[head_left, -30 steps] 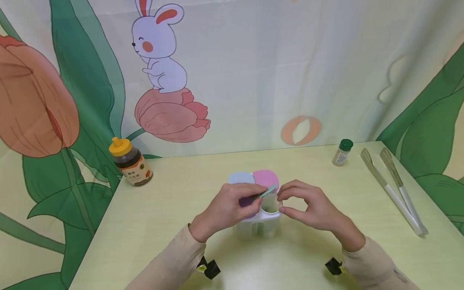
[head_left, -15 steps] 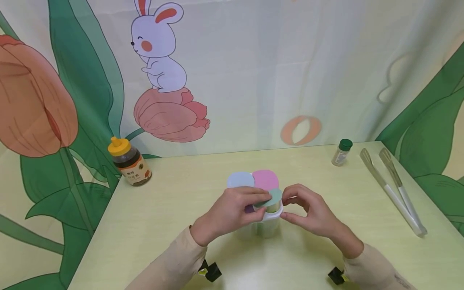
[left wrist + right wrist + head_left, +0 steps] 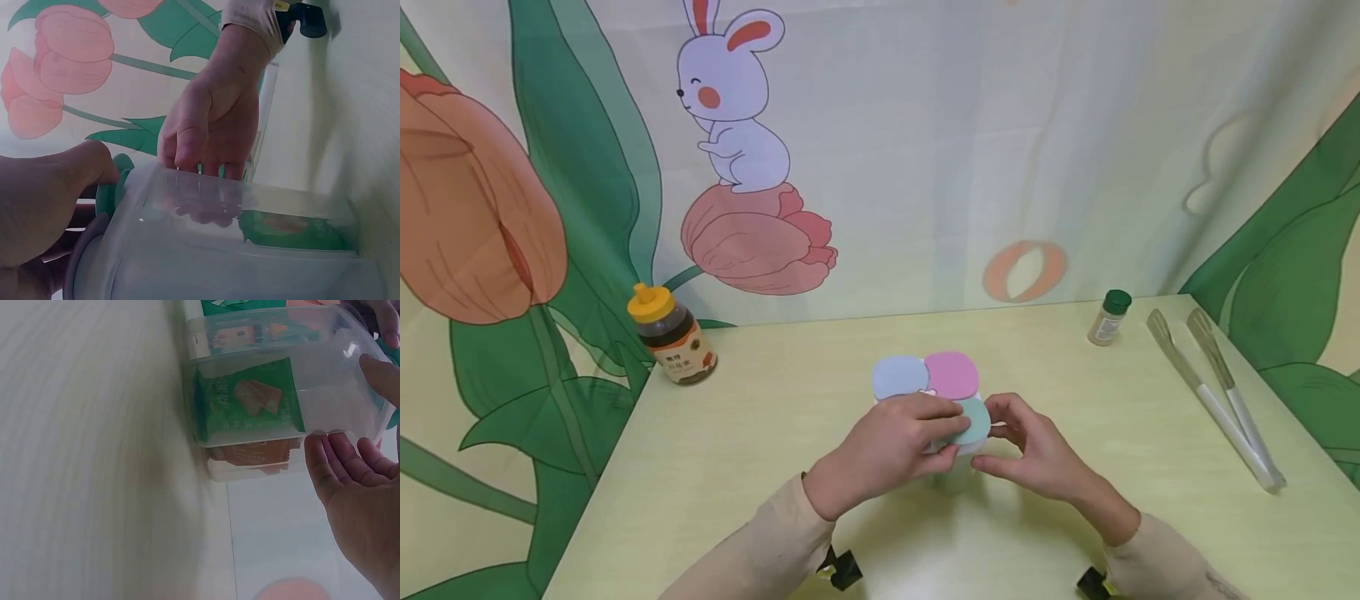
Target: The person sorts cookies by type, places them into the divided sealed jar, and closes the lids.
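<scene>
Both hands at four-compartment seasoning box, mid-table

Table (image 3: 760,467); clear seasoning box (image 3: 936,417) at centre. Left hand (image 3: 887,450) presses the green lid (image 3: 973,421) down with curled fingers; right hand (image 3: 1037,454) steadies its edge, fingers loosely spread. Risk: uneven pressure may leave the lid unseated or tip the box.

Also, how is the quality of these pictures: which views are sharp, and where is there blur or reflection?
Head view: even, soft light, sharp; both hands and the green lid are clear. Left wrist view: the clear container is very close and hazy, and the left hand is blurred. Right wrist view: the table is smeared out of focus, while the green packet reads fairly sharp through the plastic.
</scene>
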Demonstrator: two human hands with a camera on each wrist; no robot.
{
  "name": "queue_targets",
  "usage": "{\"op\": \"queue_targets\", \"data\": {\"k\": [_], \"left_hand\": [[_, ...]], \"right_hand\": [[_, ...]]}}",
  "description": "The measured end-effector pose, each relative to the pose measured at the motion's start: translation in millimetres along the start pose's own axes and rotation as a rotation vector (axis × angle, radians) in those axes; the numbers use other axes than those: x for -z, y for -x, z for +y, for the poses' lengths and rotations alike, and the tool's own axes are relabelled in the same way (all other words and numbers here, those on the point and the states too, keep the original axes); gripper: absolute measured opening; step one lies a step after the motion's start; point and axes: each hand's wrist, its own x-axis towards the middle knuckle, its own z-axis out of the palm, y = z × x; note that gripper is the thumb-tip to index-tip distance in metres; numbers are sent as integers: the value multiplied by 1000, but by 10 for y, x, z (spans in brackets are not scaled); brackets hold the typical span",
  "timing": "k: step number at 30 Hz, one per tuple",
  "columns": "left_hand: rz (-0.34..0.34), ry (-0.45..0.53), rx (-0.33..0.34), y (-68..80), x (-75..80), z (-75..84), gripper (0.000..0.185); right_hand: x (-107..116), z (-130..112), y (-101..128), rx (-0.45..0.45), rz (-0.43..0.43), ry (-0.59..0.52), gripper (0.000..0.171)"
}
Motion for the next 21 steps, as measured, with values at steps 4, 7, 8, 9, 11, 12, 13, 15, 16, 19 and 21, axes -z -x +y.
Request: {"op": "queue_targets", "data": {"k": [4,7,8,9,11,12,13,15,16,19,21], "left_hand": [[1,-34,-4,-2,3,23,22],[4,-61,-12,1,1,34,22],[3,-64,-12,2,-1,37,22],[1,-75,-17,1,-1,38,21],[-9,-89,-23,-1,-2,39,21],[-17,-93,-25,-2,-1,39,21],[-25,-95,-24,-3,1,39,22],[-41,-94,-21,-4,3,36,22],[-50,-94,-18,-4,5,34,23],[-73,-111,-22,-8,15,27,26],[-79,-124,-29,-15,19,25,28]], "right_hand": [[-33,29,7,-20,18,-7,54],[-64,42,19,-76,23,3,51],[-73,45,21,-94,21,13,50],[-82,47,23,-107,20,23,49],[-97,53,25,-125,15,45,47],[-102,56,26,-127,13,53,46],[-105,56,25,-130,14,61,45],[-110,53,25,-127,16,67,45],[-111,49,24,-124,16,67,44],[-111,35,20,-120,15,69,44],[-108,27,20,-117,14,70,44]]}}
